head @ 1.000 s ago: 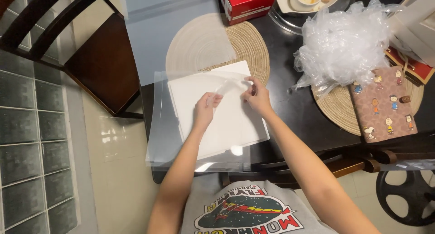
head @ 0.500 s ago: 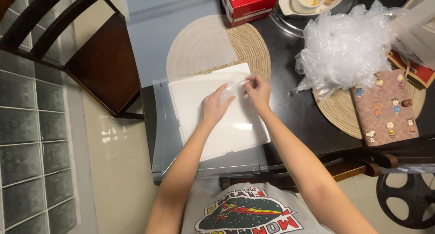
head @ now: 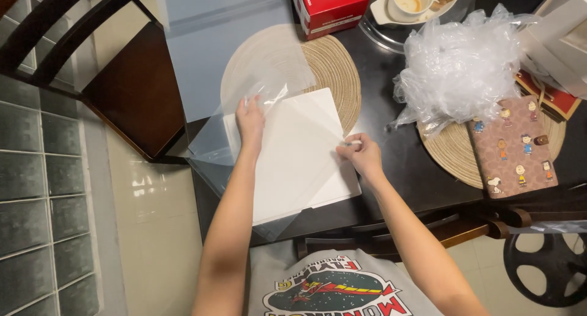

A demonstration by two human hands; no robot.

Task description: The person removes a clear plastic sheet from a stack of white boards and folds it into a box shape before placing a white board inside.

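A flat white box (head: pixel 299 157) lies on the dark table, partly inside a clear plastic sleeve (head: pixel 211 141). My left hand (head: pixel 249 119) pinches the sleeve's loose plastic at the box's far left corner and lifts it. My right hand (head: pixel 361 157) rests on the box's right edge and grips the clear film there. The sleeve's open end trails off to the left of the box.
Two round woven placemats (head: pixel 330 65) lie on the table. A heap of crumpled clear plastic (head: pixel 458 65) sits at the right beside a pink patterned case (head: pixel 516 148). A red box (head: pixel 327 7), a plate with a cup (head: pixel 409 1) and a wooden chair (head: pixel 128 89) stand around.
My hands have moved apart: the left went up to the box's far left corner, the right slid to its right edge. The clear sleeve has been pulled off to the left.
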